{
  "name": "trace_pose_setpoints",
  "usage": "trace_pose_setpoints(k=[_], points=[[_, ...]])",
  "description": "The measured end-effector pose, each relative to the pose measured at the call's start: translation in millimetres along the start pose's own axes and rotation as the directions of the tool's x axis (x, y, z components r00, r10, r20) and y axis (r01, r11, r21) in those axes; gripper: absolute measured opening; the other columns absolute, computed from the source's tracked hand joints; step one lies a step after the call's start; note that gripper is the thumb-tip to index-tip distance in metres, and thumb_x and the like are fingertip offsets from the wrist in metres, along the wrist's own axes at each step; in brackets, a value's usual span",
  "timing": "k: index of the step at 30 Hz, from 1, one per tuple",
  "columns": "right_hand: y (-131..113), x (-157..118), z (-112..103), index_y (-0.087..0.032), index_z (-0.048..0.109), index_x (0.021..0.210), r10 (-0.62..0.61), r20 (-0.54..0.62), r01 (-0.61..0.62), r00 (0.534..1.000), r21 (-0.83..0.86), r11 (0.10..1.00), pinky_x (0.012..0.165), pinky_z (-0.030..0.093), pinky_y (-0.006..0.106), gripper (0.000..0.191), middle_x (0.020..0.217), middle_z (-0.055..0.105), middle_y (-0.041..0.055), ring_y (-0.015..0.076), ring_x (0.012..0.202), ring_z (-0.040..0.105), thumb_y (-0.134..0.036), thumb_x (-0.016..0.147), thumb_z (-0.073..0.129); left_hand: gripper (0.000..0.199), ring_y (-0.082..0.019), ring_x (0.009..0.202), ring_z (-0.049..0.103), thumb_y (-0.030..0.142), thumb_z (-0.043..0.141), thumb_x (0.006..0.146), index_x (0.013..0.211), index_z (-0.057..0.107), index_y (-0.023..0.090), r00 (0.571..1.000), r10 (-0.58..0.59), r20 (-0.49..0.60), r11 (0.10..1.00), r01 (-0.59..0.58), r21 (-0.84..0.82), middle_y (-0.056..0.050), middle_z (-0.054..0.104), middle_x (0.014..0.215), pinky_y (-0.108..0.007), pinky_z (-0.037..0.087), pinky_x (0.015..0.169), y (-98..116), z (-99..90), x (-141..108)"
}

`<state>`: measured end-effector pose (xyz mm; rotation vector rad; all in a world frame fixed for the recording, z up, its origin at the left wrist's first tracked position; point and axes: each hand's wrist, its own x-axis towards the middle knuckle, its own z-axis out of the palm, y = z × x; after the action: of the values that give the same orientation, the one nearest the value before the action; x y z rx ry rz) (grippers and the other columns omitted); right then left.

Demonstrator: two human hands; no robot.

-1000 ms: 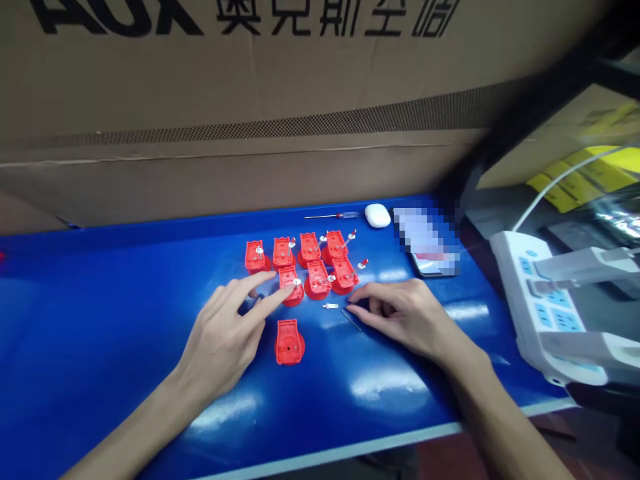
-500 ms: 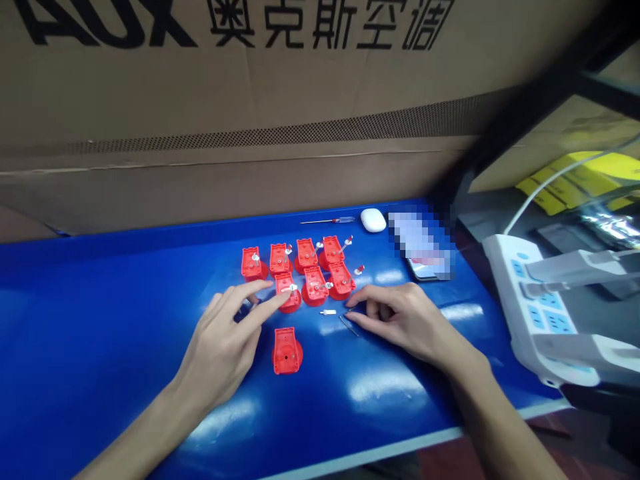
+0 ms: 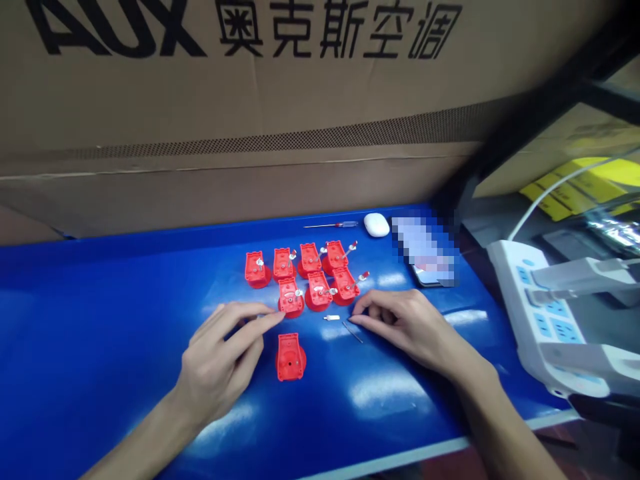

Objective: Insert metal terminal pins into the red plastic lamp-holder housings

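My left hand (image 3: 223, 353) has its fingers apart, the index fingertip at the near left edge of a red plastic housing (image 3: 291, 299) that bears a small white-tipped metal piece (image 3: 299, 293). Several like housings stand in two rows behind and beside it, most with a metal rod leaning out. Closer to me lies a single red housing (image 3: 290, 358) without a rod. My right hand (image 3: 400, 323) is pinched with thumb and index finger together; whatever is between them is too small to tell. Just left of it lie a thin metal rod (image 3: 353, 332) and a small white piece (image 3: 332, 318).
At the back of the blue table (image 3: 125, 320) are a screwdriver (image 3: 340, 225), a white rounded case (image 3: 377, 225) and a blurred-out phone (image 3: 430, 275). A white power strip (image 3: 525, 293) with plugs is on the right. A large cardboard box (image 3: 225, 100) stands behind.
My left hand has drawn back from over the white-tipped piece to the housing's near edge. My right hand stays pinched in about the same place. The view has shifted slightly.
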<state>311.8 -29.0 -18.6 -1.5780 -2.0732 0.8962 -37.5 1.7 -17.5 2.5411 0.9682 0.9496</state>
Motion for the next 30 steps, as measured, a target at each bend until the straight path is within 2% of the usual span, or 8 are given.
trace_pose_setpoints(k=[7,14,30], points=[[1.8,-0.8,0.3,-0.026,0.075,0.106,0.023,0.005,-0.023,1.000,0.008,1.000,0.062,0.039,0.027,0.024,0.074,0.067,-0.0041,0.0143,0.061,0.058,-0.048,0.111,0.065,0.047,-0.018,0.110,0.070,-0.006,0.059,0.103,0.138,0.072,0.022,1.000,0.017,0.018,0.999,-0.017,-0.034,-0.007,0.073,0.130,-0.037,0.053,0.100,1.8,1.5,-2.1],[-0.7,0.5,0.0,-0.026,0.076,0.106,0.015,-0.001,-0.015,1.000,0.000,1.000,0.061,0.039,0.028,0.025,0.073,0.068,-0.0037,0.0145,0.061,0.057,-0.048,0.111,0.066,0.044,-0.017,0.112,0.071,-0.002,0.058,0.105,0.138,0.071,0.024,1.000,-0.008,0.030,1.000,0.008,-0.015,-0.006,0.073,0.131,-0.034,0.055,0.097,3.4,3.2,-0.5],[-2.6,0.1,-0.5,-0.024,0.076,0.104,0.015,0.024,-0.016,1.000,0.062,0.998,0.059,0.039,0.028,0.029,0.069,0.066,-0.0030,0.0147,0.059,0.056,-0.050,0.111,0.063,0.042,-0.018,0.112,0.072,0.002,0.061,0.106,0.140,0.069,0.026,0.999,-0.004,0.050,1.000,0.005,-0.027,-0.007,0.074,0.131,-0.035,0.055,0.098,2.4,2.9,0.8]])
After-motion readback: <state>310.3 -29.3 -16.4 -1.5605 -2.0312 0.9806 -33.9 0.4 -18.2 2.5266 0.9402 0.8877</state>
